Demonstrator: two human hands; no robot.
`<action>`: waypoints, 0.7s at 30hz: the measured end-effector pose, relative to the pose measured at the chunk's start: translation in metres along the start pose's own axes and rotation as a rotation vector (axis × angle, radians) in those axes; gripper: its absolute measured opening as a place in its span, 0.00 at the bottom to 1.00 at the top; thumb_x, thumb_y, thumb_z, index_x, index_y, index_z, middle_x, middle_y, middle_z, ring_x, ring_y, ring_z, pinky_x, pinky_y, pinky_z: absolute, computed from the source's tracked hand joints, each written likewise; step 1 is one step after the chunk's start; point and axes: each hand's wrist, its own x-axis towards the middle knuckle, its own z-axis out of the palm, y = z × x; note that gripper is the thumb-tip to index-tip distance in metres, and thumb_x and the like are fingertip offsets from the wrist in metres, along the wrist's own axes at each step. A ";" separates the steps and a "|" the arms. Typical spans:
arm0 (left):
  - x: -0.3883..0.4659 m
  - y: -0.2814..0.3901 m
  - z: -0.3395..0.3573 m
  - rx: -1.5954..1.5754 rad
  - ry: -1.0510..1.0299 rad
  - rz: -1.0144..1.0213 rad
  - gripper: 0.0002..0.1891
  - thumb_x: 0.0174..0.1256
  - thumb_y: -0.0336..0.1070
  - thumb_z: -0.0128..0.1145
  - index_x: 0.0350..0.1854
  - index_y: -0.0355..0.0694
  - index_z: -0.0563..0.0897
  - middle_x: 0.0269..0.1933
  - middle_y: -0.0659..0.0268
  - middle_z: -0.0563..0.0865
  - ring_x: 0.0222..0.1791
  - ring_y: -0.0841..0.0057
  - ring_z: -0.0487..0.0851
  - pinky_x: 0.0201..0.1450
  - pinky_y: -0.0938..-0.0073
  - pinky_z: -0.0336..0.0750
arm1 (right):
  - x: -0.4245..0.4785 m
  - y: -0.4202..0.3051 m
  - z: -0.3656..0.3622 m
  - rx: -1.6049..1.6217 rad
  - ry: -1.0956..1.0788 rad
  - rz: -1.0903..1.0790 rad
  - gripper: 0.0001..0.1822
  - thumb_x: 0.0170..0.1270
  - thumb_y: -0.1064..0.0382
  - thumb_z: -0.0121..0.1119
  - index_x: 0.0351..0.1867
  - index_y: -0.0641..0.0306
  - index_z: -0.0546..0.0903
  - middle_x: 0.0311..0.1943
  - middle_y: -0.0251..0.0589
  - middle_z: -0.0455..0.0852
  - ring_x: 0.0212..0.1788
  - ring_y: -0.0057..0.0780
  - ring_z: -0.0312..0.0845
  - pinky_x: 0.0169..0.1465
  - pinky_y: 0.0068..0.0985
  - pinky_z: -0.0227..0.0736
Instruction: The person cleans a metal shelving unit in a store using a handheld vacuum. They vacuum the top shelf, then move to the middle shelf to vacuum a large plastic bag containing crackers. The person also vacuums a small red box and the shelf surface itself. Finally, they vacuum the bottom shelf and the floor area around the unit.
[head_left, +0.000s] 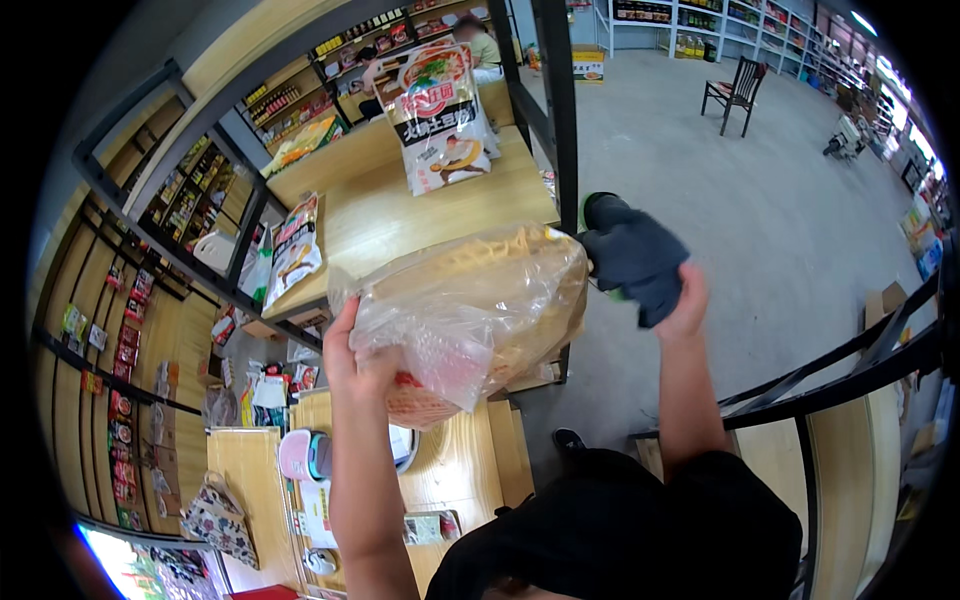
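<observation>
My left hand (356, 356) grips one end of a large clear plastic bag (480, 300). Tan, ridged contents show through it, perhaps noodles, with red print near the bottom. In my right hand (686, 304) hangs a dark grey cloth (634, 251), slightly blurred, to the right of the bag's far end. The bag is held up in front of a wooden shelf (360, 214). On that shelf stand a large printed food packet (442, 127), with another behind it, and a similar packet (296, 247) at the left end.
Black metal posts (559, 112) frame the shelf. Below left, a wooden desk (457, 480) carries a pink cup (298, 454), a computer mouse (320, 560) and a floral bag (221, 517). A chair (735, 94) stands across the floor. Two people (478, 45) are beyond the shelf.
</observation>
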 end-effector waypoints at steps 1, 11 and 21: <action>-0.005 -0.002 -0.005 -0.036 -0.039 0.004 0.19 0.70 0.41 0.46 0.56 0.34 0.75 0.56 0.51 0.81 0.57 0.57 0.77 0.65 0.56 0.67 | -0.003 0.010 0.004 -0.154 -0.112 -0.051 0.30 0.67 0.52 0.48 0.64 0.74 0.67 0.57 0.46 0.76 0.53 0.31 0.76 0.56 0.25 0.68; -0.059 -0.019 0.020 -0.171 -0.006 -0.144 0.17 0.70 0.45 0.48 0.49 0.36 0.79 0.38 0.61 0.86 0.15 0.80 0.76 0.12 0.82 0.71 | -0.045 0.161 -0.084 -0.584 0.454 0.459 0.22 0.70 0.61 0.47 0.62 0.69 0.70 0.59 0.52 0.73 0.63 0.40 0.67 0.68 0.31 0.59; -0.121 0.013 0.040 -0.072 0.141 0.244 0.19 0.67 0.43 0.51 0.55 0.35 0.75 0.47 0.54 0.83 0.32 0.74 0.82 0.30 0.78 0.78 | 0.015 0.061 -0.056 -1.100 0.022 0.473 0.20 0.65 0.61 0.54 0.56 0.68 0.77 0.46 0.43 0.84 0.48 0.29 0.79 0.54 0.24 0.72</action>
